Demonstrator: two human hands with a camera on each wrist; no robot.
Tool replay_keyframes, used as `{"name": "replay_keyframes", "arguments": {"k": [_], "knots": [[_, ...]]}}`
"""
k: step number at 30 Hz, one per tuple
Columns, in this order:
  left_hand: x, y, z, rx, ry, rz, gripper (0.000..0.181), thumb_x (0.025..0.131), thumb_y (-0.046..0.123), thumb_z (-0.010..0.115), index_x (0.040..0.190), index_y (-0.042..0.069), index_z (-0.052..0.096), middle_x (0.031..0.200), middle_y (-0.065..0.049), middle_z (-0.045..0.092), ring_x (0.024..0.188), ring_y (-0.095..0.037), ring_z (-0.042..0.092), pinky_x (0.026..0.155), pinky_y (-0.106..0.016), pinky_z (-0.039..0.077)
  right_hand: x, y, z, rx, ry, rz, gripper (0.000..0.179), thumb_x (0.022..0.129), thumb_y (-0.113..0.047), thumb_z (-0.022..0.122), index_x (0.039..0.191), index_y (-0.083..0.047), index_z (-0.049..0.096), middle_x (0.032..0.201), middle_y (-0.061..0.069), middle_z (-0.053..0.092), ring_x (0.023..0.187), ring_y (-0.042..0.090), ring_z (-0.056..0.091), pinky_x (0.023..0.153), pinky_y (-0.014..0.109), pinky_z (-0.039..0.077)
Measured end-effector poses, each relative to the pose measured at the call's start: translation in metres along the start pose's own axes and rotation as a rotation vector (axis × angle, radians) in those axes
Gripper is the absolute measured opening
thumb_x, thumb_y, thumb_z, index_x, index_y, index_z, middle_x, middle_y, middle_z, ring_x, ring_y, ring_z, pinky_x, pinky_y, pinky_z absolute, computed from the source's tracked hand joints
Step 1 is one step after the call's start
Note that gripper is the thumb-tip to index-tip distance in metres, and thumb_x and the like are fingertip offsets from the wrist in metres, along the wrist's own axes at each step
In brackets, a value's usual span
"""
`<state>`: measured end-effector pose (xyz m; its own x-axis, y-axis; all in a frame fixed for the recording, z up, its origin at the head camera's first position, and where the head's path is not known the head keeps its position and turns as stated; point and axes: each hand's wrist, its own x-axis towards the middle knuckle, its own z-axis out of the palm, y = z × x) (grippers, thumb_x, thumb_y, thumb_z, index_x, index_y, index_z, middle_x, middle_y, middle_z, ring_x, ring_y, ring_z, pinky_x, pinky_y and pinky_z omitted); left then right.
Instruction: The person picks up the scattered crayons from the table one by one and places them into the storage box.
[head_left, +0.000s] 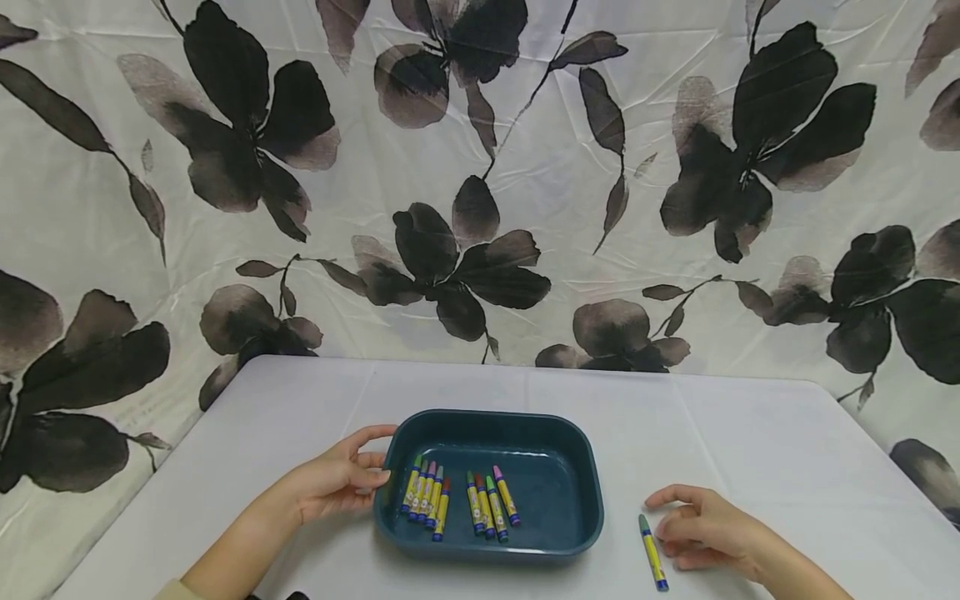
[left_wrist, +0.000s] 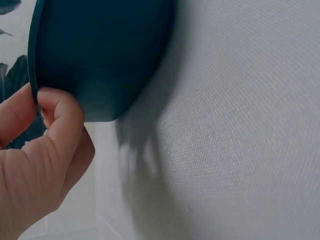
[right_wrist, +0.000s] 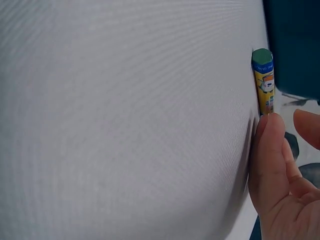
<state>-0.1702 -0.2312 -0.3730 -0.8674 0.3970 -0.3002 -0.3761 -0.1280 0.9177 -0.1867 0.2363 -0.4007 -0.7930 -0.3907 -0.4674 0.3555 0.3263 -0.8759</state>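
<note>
A dark teal plastic tray stands on the white-covered table with several crayons in yellow wrappers lying in it, in two groups. My left hand pinches its left rim between thumb and fingers; the left wrist view shows the grip on the tray wall close up. To the right of the tray, one green crayon lies on the table. Beside it is my right hand, fingers loosely bent, holding nothing. In the right wrist view its fingertips are right at the lower end of this crayon.
A white cloth covers the table. Behind it hangs a pale curtain printed with dark flowers. Small black objects show at the bottom edge of the head view, mostly cut off.
</note>
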Motion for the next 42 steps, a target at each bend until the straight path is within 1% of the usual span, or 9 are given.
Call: {"name": "replay_keyframes", "arguments": {"k": [3, 7, 15, 19, 22, 29, 34, 38, 42], "knots": [[0.0, 0.0, -0.001, -0.005, 0.001, -0.003, 0.073, 0.088, -0.011, 0.05, 0.146, 0.007, 0.009, 0.102, -0.01, 0.053, 0.084, -0.018, 0.056, 0.071, -0.028, 0.05, 0.001, -0.001, 0.003, -0.024, 0.013, -0.004, 0.044, 0.081, -0.004, 0.065, 0.121, 0.003, 0.048, 0.082, 0.004, 0.059, 0.07, 0.014, 0.059, 0.06, 0.025, 0.052], [0.0, -0.001, -0.001, -0.017, -0.007, 0.001, 0.073, 0.088, -0.011, 0.05, 0.146, 0.007, 0.009, 0.102, -0.01, 0.053, 0.086, -0.017, 0.056, 0.072, -0.029, 0.05, 0.002, -0.003, 0.011, -0.137, 0.09, 0.001, 0.045, 0.079, -0.006, 0.067, 0.12, 0.002, 0.05, 0.078, 0.004, 0.058, 0.067, 0.014, 0.057, 0.058, 0.025, 0.05], [0.0, -0.002, -0.001, -0.021, -0.007, -0.002, 0.072, 0.088, -0.011, 0.051, 0.145, 0.006, 0.01, 0.1, -0.009, 0.053, 0.085, -0.017, 0.057, 0.072, -0.028, 0.051, 0.006, -0.002, 0.028, -0.405, 0.18, -0.141, 0.04, 0.071, -0.007, 0.077, 0.105, -0.001, 0.057, 0.062, 0.004, 0.051, 0.048, 0.013, 0.049, 0.046, 0.025, 0.042], [0.0, -0.002, 0.0, -0.022, -0.006, -0.003, 0.072, 0.088, -0.011, 0.051, 0.145, 0.007, 0.012, 0.101, -0.009, 0.054, 0.085, -0.017, 0.057, 0.072, -0.028, 0.05, 0.009, -0.002, 0.035, -0.494, 0.259, -0.129, 0.04, 0.067, -0.004, 0.079, 0.101, -0.006, 0.058, 0.062, 0.006, 0.049, 0.047, 0.016, 0.049, 0.046, 0.027, 0.04], [0.0, -0.001, -0.001, -0.017, 0.004, -0.004, 0.072, 0.088, -0.01, 0.052, 0.145, 0.007, 0.013, 0.1, -0.008, 0.054, 0.085, -0.017, 0.057, 0.071, -0.028, 0.05, 0.01, -0.003, 0.038, -0.53, 0.286, -0.12, 0.04, 0.067, -0.003, 0.079, 0.1, -0.008, 0.058, 0.063, 0.007, 0.048, 0.047, 0.017, 0.049, 0.048, 0.028, 0.04], [0.0, 0.0, -0.001, -0.013, 0.003, -0.006, 0.072, 0.088, -0.01, 0.051, 0.146, 0.007, 0.011, 0.1, -0.008, 0.054, 0.083, -0.016, 0.057, 0.07, -0.027, 0.05, 0.01, -0.006, 0.038, -0.538, 0.289, -0.099, 0.038, 0.067, 0.004, 0.075, 0.1, -0.007, 0.059, 0.064, 0.008, 0.048, 0.048, 0.018, 0.05, 0.048, 0.029, 0.041], [-0.001, 0.0, 0.0, -0.02, -0.008, -0.002, 0.073, 0.088, -0.01, 0.051, 0.146, 0.007, 0.01, 0.099, -0.008, 0.055, 0.083, -0.016, 0.058, 0.071, -0.027, 0.051, 0.009, -0.006, 0.034, -0.51, 0.228, -0.115, 0.034, 0.069, 0.004, 0.073, 0.099, -0.005, 0.059, 0.064, 0.008, 0.049, 0.049, 0.018, 0.05, 0.049, 0.03, 0.043], [-0.001, 0.001, 0.0, -0.025, -0.012, -0.002, 0.073, 0.088, -0.01, 0.051, 0.146, 0.007, 0.009, 0.1, -0.008, 0.055, 0.084, -0.017, 0.058, 0.071, -0.027, 0.051, 0.009, -0.005, 0.028, -0.431, 0.158, -0.141, 0.032, 0.072, 0.004, 0.071, 0.101, -0.001, 0.058, 0.063, 0.006, 0.049, 0.048, 0.016, 0.049, 0.049, 0.029, 0.044], [-0.002, 0.001, 0.0, -0.024, -0.013, -0.005, 0.074, 0.088, -0.01, 0.051, 0.146, 0.007, 0.009, 0.101, -0.009, 0.055, 0.084, -0.017, 0.058, 0.071, -0.027, 0.051, 0.008, -0.004, 0.024, -0.343, 0.115, -0.126, 0.033, 0.072, 0.003, 0.068, 0.104, 0.001, 0.057, 0.065, 0.005, 0.05, 0.049, 0.014, 0.05, 0.049, 0.027, 0.046]]}}
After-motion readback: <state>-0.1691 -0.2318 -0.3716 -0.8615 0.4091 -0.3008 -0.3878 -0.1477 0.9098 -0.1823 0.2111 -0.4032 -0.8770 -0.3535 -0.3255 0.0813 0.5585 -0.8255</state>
